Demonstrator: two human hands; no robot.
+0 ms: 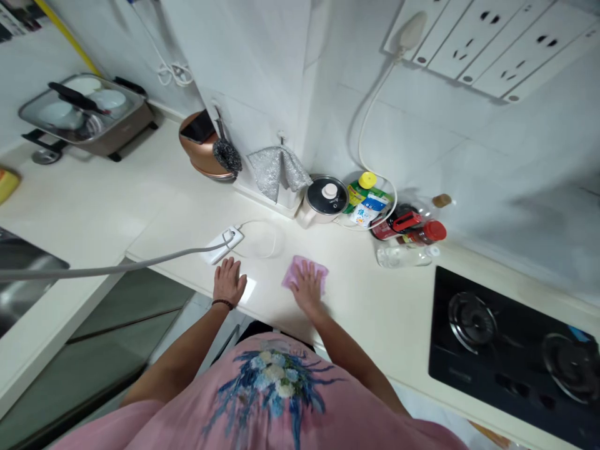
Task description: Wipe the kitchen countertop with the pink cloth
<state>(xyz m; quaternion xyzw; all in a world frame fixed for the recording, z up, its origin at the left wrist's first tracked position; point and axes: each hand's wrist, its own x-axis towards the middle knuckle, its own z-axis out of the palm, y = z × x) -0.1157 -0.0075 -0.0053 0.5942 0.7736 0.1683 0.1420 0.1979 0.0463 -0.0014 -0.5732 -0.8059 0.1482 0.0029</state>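
My right hand (pixel 307 285) lies flat with fingers spread on a pink cloth (pixel 300 270), pressing it onto the white counter (pixel 365 294). My left hand (pixel 229 279) rests palm down on the counter near its front edge, fingers stretched out, holding nothing. It sits just below a white power strip (pixel 223 244) whose grey cable (pixel 117 267) runs off to the left.
A small lidded pot (pixel 325 199), bottles and jars (pixel 407 231) and a clear bottle (pixel 403 255) stand against the tiled wall. A black gas hob (pixel 510 350) is at right. A grey rag (pixel 277 169), a copper pan (pixel 201 147) and an electric grill pan (pixel 87 112) lie further back left.
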